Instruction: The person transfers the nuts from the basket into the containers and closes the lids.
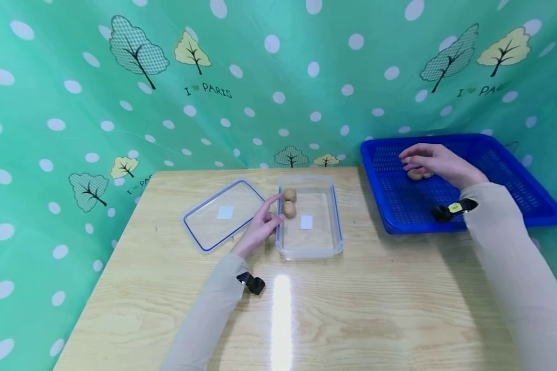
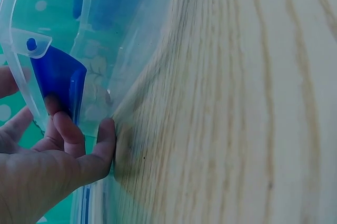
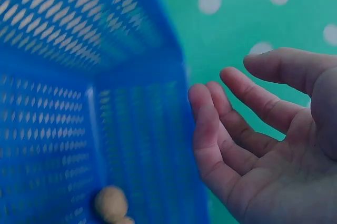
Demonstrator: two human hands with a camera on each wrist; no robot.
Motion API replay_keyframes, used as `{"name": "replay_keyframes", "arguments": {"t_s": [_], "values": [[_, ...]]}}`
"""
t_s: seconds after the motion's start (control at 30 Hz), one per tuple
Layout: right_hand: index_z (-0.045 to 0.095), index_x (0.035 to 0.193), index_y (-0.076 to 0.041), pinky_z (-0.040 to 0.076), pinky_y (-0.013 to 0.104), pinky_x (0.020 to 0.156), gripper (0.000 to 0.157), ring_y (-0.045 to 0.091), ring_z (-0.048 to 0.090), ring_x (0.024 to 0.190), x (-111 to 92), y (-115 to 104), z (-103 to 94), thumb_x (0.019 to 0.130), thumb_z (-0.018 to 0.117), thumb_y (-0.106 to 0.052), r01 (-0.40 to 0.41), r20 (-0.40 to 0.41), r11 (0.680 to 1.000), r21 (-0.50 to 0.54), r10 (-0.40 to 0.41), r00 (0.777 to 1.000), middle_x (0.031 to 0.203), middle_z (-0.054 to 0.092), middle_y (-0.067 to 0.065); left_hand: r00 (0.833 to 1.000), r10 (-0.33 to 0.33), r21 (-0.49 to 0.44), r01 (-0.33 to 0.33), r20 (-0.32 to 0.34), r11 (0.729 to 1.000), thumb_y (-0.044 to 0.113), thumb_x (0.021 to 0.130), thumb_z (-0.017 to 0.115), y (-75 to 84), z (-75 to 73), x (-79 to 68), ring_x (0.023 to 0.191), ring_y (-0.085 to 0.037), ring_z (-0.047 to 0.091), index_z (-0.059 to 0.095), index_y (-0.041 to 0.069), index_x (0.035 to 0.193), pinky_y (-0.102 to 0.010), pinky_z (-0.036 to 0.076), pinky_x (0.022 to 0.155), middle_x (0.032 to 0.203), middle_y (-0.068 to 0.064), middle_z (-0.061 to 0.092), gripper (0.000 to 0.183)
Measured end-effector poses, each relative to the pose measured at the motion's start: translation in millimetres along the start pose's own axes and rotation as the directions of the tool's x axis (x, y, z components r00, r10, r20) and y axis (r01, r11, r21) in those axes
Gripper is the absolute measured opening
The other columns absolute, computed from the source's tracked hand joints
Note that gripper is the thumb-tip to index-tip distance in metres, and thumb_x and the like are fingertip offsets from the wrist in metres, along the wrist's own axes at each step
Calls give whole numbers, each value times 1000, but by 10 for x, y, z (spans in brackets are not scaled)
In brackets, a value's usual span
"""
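Apparently your left hand (image 1: 261, 223) is steadying the clear container (image 1: 309, 253), relaxed fingers touching its left wall; two brown balls (image 1: 289, 209) are sitting inside, beside that wall. Your right hand (image 1: 440, 163) is hovering, fingers released, above the blue basket (image 1: 413, 227), whose sides are containing more balls (image 3: 111, 204).

The left hand (image 1: 262, 222) touches the left rim of a clear container (image 1: 317, 239), its index finger extended beside two round brown objects (image 1: 289, 209) inside. To the left, a clear lid (image 1: 204, 224) with a blue seal lies askew on a wooden table (image 1: 376, 309). The right hand (image 1: 438, 162), fingers loosely bent, is over a blue basket (image 1: 445, 227) holding more brown objects (image 1: 414, 175), before a green dotted curtain (image 1: 260, 67)
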State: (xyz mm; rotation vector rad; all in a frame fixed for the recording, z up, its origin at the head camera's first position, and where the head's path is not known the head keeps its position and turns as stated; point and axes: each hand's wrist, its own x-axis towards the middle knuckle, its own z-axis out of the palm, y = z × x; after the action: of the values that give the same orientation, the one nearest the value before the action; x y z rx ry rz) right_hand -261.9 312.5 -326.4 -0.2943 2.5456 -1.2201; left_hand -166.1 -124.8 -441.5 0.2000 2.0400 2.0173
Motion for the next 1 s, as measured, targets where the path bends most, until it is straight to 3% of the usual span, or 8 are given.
{"name": "replay_keyframes", "arguments": {"t_s": [0.17,0.23,0.43,0.57,0.77,1.0], "values": [[45,134,3,42,42,91,49,20,57,107,47,199,-82,103,44,-35,-48,22,999,-7,49,999,134,50,23,1000,4,22,-3,-5,1000,10,98,55,-39,28,40,73,-17,45,31,20,152,-33,39,69,77,-2,49,60],[44,134,4,41,39,91,49,19,57,103,68,259,-110,104,43,-34,-60,25,998,-4,60,998,130,52,23,1000,-10,22,9,4,1000,9,98,54,8,34,30,74,-19,45,29,17,153,-33,39,69,78,-4,48,61],[43,131,9,48,24,75,44,14,57,84,139,431,-167,104,44,-27,-72,10,994,86,71,997,101,60,1,1000,-20,18,20,2,1000,9,98,56,27,26,-4,76,-18,48,30,20,152,-34,43,74,81,-7,49,61],[42,131,12,50,23,76,44,12,60,89,155,536,-193,104,45,-23,-75,-6,992,105,76,997,104,60,-2,1000,-10,40,10,-18,999,11,97,57,-48,16,24,79,-19,50,33,26,151,-32,47,76,83,-9,50,60],[36,137,12,49,25,80,50,7,57,94,161,691,-224,105,42,-25,-112,18,993,33,111,994,121,55,14,1000,3,47,-2,-5,999,12,98,56,-73,3,1,73,-15,48,32,24,151,-30,44,71,78,-4,50,59],[31,141,12,49,27,84,57,0,54,94,195,800,-315,105,37,-32,-156,-1,988,8,156,988,138,35,31,1000,4,10,-4,9,1000,13,98,56,-70,-9,7,77,-14,49,31,22,152,-32,46,76,80,-2,48,60]]}}
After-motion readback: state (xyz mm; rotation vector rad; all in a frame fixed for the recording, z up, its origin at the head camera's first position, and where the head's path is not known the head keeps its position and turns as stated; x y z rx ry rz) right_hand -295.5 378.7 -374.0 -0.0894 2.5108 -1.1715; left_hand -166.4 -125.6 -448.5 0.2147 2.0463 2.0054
